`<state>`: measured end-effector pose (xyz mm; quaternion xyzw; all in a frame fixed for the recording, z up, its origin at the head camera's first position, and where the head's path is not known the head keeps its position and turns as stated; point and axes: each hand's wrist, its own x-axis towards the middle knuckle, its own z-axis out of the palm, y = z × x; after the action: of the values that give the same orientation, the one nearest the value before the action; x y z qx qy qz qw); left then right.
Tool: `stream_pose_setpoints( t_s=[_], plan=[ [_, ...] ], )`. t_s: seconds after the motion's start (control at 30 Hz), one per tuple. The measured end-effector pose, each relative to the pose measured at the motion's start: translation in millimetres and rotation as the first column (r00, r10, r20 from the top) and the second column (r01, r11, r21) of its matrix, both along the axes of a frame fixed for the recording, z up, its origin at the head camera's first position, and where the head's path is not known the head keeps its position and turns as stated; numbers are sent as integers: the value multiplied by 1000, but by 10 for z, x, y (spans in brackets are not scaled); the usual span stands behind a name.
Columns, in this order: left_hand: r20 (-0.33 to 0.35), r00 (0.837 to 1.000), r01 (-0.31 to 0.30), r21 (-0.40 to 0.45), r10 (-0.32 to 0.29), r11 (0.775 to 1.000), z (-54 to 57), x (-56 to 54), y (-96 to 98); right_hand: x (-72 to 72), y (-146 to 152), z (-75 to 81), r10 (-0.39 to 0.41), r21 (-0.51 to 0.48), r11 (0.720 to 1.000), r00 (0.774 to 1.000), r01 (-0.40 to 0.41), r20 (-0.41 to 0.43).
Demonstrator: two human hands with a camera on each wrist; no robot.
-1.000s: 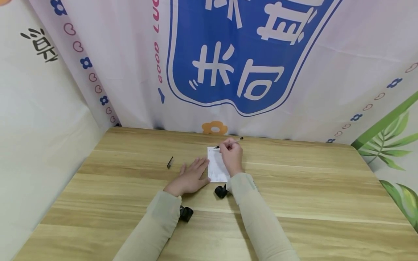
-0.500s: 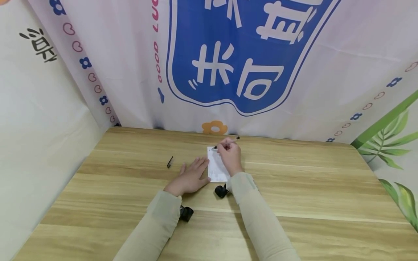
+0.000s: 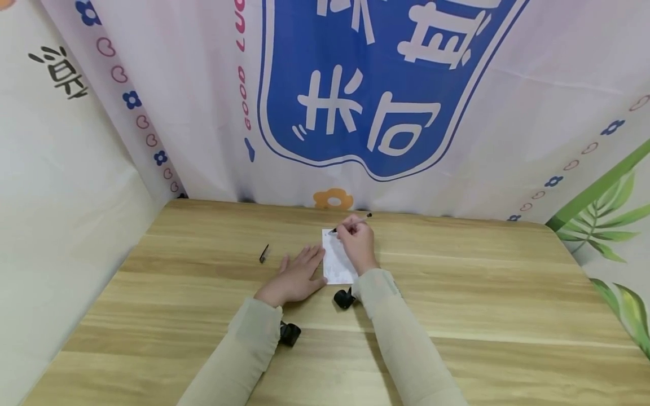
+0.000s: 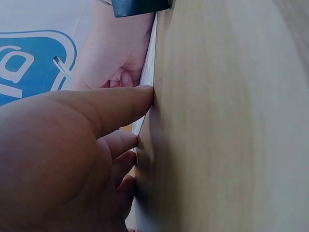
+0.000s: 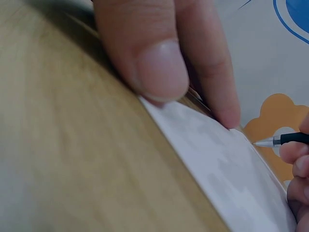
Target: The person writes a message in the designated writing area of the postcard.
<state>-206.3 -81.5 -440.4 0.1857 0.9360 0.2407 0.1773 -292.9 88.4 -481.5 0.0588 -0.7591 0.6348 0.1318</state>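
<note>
A small white sheet of paper [image 3: 337, 264] lies on the wooden table, with faint marks near its top left corner. My left hand [image 3: 295, 277] lies flat at its left side; in the right wrist view, the thumb and a finger of that left hand [image 5: 149, 48] touch the edge of the paper [image 5: 212, 154]. With its fingers curled, my right hand [image 3: 360, 246] holds a pen [image 3: 363, 218] slanted over the upper part of the sheet. The pen [image 5: 273, 140] shows a silver tip and dark grip at the right wrist view's edge. Its tip is at or just above the paper.
A black pen cap [image 3: 263, 254] with a clip lies left of the left hand on the wooden table [image 3: 472, 293]. Black wrist cameras [image 3: 290, 333] sit under both forearms. A printed cloth [image 3: 213, 113] hangs along the table's far edge.
My right hand and the pen have shifted slightly left across the top of the paper, mostly in the first half second. The left hand, paper and cap stay in place.
</note>
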Motion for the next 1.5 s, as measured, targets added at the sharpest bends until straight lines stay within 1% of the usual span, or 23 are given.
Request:
stream_pose_setpoints(
  t_s=[0.57, 0.83, 1.07, 1.2, 1.5],
  plan=[
    [-5, 1000, -3, -4, 3, 1000, -19, -1, 4, 44, 10, 28, 11, 12, 1000, 998, -11, 59],
    [6, 1000, 1, -14, -1, 1000, -10, 12, -11, 38, 1, 15, 18, 14, 1000, 999, -19, 48],
    [1, 1000, 4, -15, -4, 1000, -16, -1, 5, 46, 8, 27, -6, 6, 1000, 999, 6, 48],
    [-4, 1000, 4, -22, -4, 1000, -22, -4, 8, 54, 7, 27, -6, 13, 1000, 998, 5, 62],
    [4, 1000, -4, -5, 4, 1000, -14, 3, 7, 41, 7, 23, -5, 31, 1000, 999, 4, 53]
  ],
)
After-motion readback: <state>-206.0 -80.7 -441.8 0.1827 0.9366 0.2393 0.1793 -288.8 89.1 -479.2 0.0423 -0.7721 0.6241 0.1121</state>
